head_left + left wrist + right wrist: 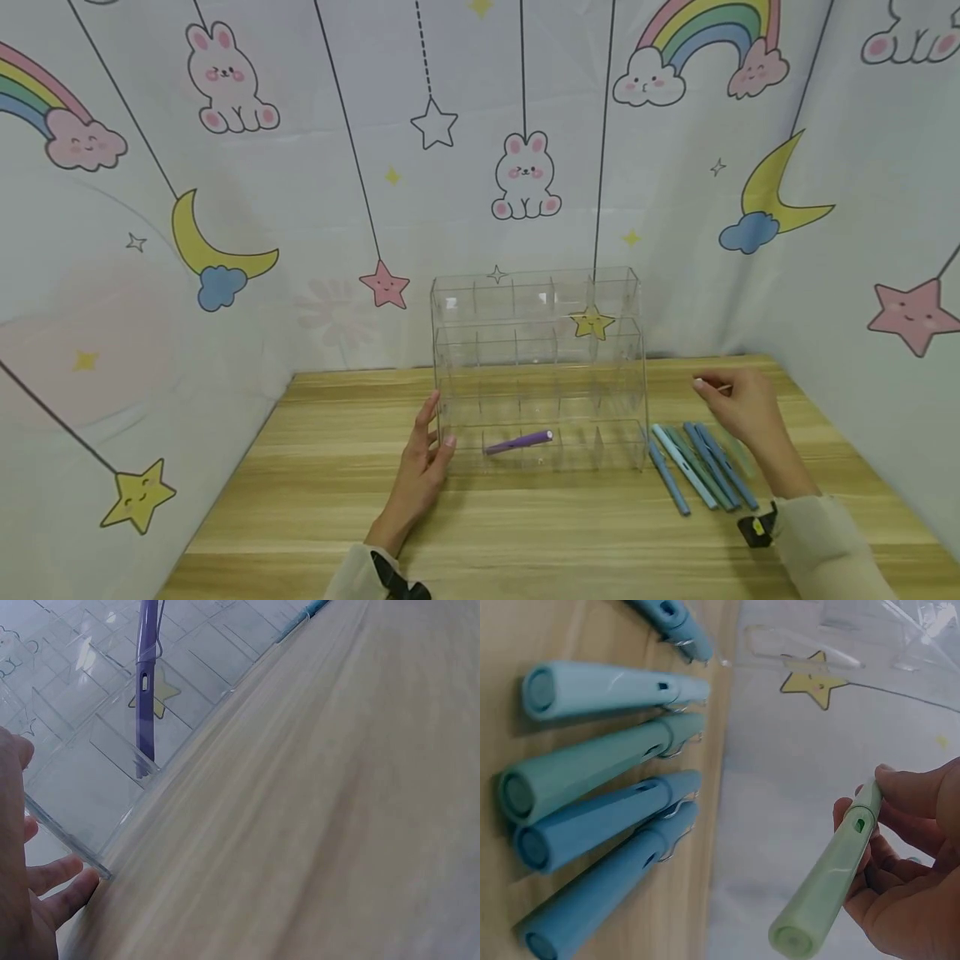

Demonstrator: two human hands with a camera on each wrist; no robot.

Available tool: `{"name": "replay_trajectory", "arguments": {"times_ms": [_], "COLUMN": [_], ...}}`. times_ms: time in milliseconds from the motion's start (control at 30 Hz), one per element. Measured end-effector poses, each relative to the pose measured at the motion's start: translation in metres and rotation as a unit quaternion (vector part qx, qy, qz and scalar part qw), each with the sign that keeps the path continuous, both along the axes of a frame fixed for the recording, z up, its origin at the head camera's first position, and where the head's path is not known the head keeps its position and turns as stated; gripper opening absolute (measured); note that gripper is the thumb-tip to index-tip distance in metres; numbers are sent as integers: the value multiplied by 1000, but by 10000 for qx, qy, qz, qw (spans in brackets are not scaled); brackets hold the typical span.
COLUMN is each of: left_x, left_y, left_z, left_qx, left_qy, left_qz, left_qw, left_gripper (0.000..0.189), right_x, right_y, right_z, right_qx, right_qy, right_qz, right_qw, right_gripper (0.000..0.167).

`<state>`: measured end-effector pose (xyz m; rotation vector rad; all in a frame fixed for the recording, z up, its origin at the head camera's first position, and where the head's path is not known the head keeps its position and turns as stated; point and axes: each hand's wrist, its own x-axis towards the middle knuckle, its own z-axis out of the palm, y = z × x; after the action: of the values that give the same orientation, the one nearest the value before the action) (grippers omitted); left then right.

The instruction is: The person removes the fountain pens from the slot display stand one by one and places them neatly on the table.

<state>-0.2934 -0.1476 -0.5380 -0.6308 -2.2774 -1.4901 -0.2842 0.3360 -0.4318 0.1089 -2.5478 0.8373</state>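
A clear acrylic organizer (540,408) with stepped rows of compartments stands on the table. In its front row a purple pen (519,442) leans at a slant, also visible in the left wrist view. At the organizer's left side, my left hand (420,467) touches the edge, with the fingers (56,874) along the outside of the panel. Right of the organizer, my right hand (750,408) is raised above the table. Its thumb and fingertips pinch a pale green pen (821,885) near one end; the thicker end points toward the wrist camera.
Beside the organizer lie several pens: a light blue pen (685,467), a green pen (592,765), and blue pens (604,877) close together. One blue pen (667,475) lies nearest the organizer. A patterned cloth (360,208) hangs behind the wooden table (540,542) and along both sides.
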Motion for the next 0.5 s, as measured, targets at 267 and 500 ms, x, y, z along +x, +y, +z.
{"name": "replay_trajectory", "arguments": {"times_ms": [267, 500], "left_x": [0, -1], "left_y": [-1, -1], "left_z": [-1, -2], "left_qx": [-35, -10], "left_qy": [20, 31], "left_qz": [-8, -22], "left_qw": [10000, 10000], "left_gripper": [74, 74], "right_x": [-4, -3], "right_y": [22, 33], "right_z": [-18, -31], "right_qx": [111, 173], "right_qy": [-444, -1004], "right_qz": [7, -38], "right_qw": [9990, 9948], "right_gripper": [25, 29]}}
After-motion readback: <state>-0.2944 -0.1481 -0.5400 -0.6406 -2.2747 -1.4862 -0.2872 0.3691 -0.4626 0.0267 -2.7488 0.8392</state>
